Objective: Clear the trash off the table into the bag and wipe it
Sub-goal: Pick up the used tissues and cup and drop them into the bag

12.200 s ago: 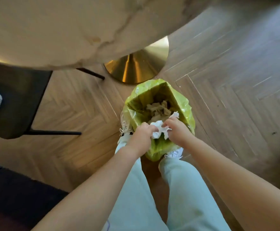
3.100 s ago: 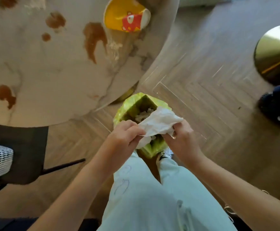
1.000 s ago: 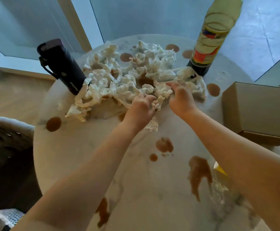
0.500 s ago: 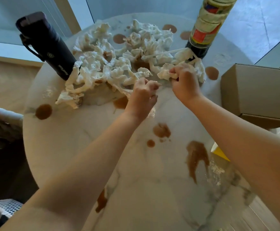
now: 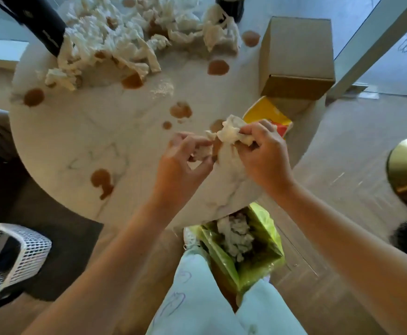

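Over the near edge of the round marble table [image 5: 81, 141], my right hand [image 5: 263, 155] grips a crumpled white tissue [image 5: 231, 131]. My left hand [image 5: 180, 165] pinches a smaller piece of tissue beside it. A large heap of stained crumpled tissues [image 5: 125, 37] covers the far side of the table. Brown spills [image 5: 102, 180] dot the marble. The green trash bag [image 5: 258, 257] stands open on the floor between my legs, with crumpled tissues inside it.
A cardboard box [image 5: 296, 52] sits at the table's right edge, with a yellow paper cup [image 5: 265, 114] lying in front of it. A black flask [image 5: 38, 22] and a dark bottle [image 5: 230, 7] stand at the far side. A white mesh basket [image 5: 6, 255] is at the lower left.
Both hands have pulled back from the tissue heap to the near table edge, each holding tissue. The view has tilted down, bringing the green bag into sight.
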Tool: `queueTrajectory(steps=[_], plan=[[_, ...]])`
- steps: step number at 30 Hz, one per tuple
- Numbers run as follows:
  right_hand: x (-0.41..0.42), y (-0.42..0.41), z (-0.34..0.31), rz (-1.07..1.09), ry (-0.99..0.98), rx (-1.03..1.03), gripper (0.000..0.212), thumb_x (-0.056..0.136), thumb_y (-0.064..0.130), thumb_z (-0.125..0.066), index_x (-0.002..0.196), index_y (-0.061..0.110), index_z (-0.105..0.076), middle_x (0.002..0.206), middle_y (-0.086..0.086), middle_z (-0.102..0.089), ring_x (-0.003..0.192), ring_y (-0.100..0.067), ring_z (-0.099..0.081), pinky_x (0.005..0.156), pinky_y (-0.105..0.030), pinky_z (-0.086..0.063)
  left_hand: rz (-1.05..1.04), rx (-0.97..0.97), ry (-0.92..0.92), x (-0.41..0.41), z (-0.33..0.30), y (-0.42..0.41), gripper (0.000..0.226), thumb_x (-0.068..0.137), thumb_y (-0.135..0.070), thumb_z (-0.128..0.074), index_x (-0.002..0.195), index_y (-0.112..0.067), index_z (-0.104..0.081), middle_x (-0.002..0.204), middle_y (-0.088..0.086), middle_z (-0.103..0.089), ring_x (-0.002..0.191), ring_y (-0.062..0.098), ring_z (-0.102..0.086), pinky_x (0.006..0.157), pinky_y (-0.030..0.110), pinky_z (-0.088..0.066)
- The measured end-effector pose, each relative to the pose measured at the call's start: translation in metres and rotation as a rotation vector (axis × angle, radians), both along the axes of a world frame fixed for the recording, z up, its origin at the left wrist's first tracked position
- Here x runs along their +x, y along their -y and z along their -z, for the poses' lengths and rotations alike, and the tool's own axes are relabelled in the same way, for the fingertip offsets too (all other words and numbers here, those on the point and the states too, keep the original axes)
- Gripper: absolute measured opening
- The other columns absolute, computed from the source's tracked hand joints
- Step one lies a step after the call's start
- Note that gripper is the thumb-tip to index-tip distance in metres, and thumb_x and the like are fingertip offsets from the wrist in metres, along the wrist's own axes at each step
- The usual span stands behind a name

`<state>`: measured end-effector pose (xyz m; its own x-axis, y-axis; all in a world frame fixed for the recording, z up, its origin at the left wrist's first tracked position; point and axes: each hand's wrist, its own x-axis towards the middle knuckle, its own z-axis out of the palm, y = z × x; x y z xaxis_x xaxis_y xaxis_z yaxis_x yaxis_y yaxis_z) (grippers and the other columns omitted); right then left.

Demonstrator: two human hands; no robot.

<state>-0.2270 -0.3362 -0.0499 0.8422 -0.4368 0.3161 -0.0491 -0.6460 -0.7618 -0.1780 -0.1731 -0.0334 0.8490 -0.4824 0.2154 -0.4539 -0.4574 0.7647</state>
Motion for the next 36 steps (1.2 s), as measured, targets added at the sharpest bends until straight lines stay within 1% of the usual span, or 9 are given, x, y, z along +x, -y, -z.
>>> queueTrajectory(steps=[8,10,12,16,18,22,27,34,36], plan=[[-0.190,-0.008,0.077,0.115,-0.193,0.118,0.020,0.073,-0.010,-0.068,0.090,0.000,-0.064,0.088,-0.002,-0.056,0.073,-0.014,-0.055,0.065,-0.015,-0.049,0.206,0.077,-0.330,-0.163,0.057,0.001,0.029,0.079,-0.018,-0.070,0.108,-0.019,-0.064,0.099,0.000,-0.057,0.088,0.007,-0.054,0.077,0.009,-0.042],[-0.212,-0.008,0.108,0.172,-0.353,0.200,0.019,0.075,-0.010,-0.064,0.091,0.000,-0.065,0.088,-0.004,-0.055,0.075,-0.021,-0.057,0.065,-0.027,-0.050,0.198,0.169,-0.390,-0.175,0.085,0.005,0.031,0.079,-0.012,-0.071,0.109,-0.015,-0.065,0.099,0.003,-0.056,0.087,0.008,-0.054,0.078,0.004,-0.038],[-0.222,-0.007,0.136,0.230,-0.548,0.287,0.021,0.078,-0.006,-0.060,0.098,0.000,-0.065,0.094,-0.007,-0.055,0.085,-0.028,-0.057,0.071,-0.029,-0.046,0.184,0.290,-0.475,-0.179,0.119,0.010,0.036,0.080,-0.012,-0.069,0.115,-0.014,-0.062,0.106,0.006,-0.056,0.093,0.013,-0.054,0.081,0.003,-0.036],[-0.230,-0.002,0.179,0.079,-1.015,0.352,0.052,0.084,0.010,-0.060,0.133,0.013,-0.044,0.131,-0.010,-0.046,0.115,-0.026,-0.048,0.090,-0.034,-0.044,0.295,0.584,-0.695,-0.183,0.176,0.013,0.057,0.083,-0.020,-0.067,0.135,-0.017,-0.045,0.138,0.008,-0.044,0.129,0.018,-0.039,0.104,0.023,-0.028],[-0.233,0.001,0.182,0.024,-1.127,0.348,0.059,0.085,0.011,-0.059,0.139,0.012,-0.035,0.141,-0.010,-0.039,0.125,-0.025,-0.041,0.093,-0.032,-0.040,0.320,0.607,-0.737,-0.186,0.182,0.011,0.057,0.085,-0.017,-0.064,0.137,-0.014,-0.043,0.141,0.007,-0.041,0.132,0.019,-0.036,0.103,0.021,-0.026],[-0.241,0.004,0.165,0.068,-1.024,0.400,0.049,0.089,0.009,-0.053,0.137,0.013,-0.041,0.138,-0.008,-0.042,0.115,-0.023,-0.049,0.079,-0.024,-0.041,0.266,0.554,-0.707,-0.190,0.162,0.006,0.046,0.090,-0.017,-0.058,0.134,-0.015,-0.046,0.139,0.003,-0.044,0.128,0.015,-0.040,0.097,0.017,-0.027],[-0.228,0.007,0.120,0.056,-0.796,0.341,0.036,0.089,0.007,-0.052,0.125,0.012,-0.053,0.125,-0.008,-0.052,0.110,-0.024,-0.053,0.095,-0.038,-0.047,0.213,0.456,-0.658,-0.193,0.108,-0.007,0.034,0.093,-0.018,-0.052,0.127,-0.017,-0.052,0.130,-0.002,-0.052,0.118,0.006,-0.045,0.094,0.015,-0.032],[-0.158,-0.002,0.019,-0.085,-0.350,0.153,0.025,0.086,0.001,-0.057,0.109,0.006,-0.063,0.103,-0.006,-0.061,0.084,-0.011,-0.056,0.081,-0.022,-0.051,0.135,0.229,-0.545,-0.168,0.020,-0.017,0.024,0.091,-0.009,-0.053,0.114,-0.014,-0.061,0.108,-0.003,-0.064,0.099,0.006,-0.060,0.087,0.014,-0.047],[-0.132,-0.006,-0.007,-0.108,-0.286,0.119,0.025,0.087,0.002,-0.057,0.110,0.007,-0.063,0.102,0.000,-0.058,0.083,-0.006,-0.053,0.075,-0.007,-0.044,0.067,0.159,-0.504,-0.144,0.002,-0.019,0.024,0.090,-0.005,-0.054,0.111,-0.012,-0.062,0.104,-0.001,-0.064,0.096,0.011,-0.061,0.081,0.010,-0.045]])
